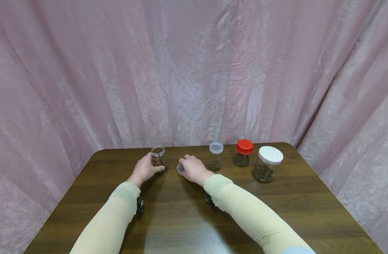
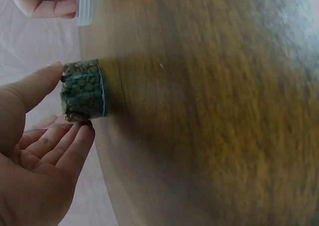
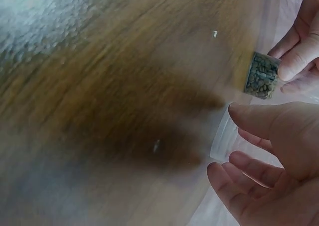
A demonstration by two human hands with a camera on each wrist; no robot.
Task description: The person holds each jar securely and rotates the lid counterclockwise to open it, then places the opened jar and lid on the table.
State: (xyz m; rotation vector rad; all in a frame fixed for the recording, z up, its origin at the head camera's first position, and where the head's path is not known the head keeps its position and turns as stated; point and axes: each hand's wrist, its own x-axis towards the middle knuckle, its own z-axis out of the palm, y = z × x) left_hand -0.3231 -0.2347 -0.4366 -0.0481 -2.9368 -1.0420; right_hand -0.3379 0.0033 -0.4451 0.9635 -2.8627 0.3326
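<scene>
A small clear jar (image 1: 158,151) stands lidless on the table at the back left, its lower part filled with brown pellets (image 2: 82,91). My left hand (image 1: 144,169) holds it from the left side, thumb on the near side and fingers around the far side. To the right of the jar, a translucent whitish lid (image 1: 180,170) lies close on the tabletop. My right hand (image 1: 194,169) reaches over this lid, with thumb and fingertips at opposite edges of its rim (image 3: 224,136). The palm partly hides the lid in the head view.
Right of my right hand stand a slim jar with a translucent lid (image 1: 216,147), a jar with a red lid (image 1: 244,146) and a larger jar with a white patterned lid (image 1: 270,155), all holding pellets. The wooden table (image 1: 175,225) ends at a pink curtain (image 1: 187,70).
</scene>
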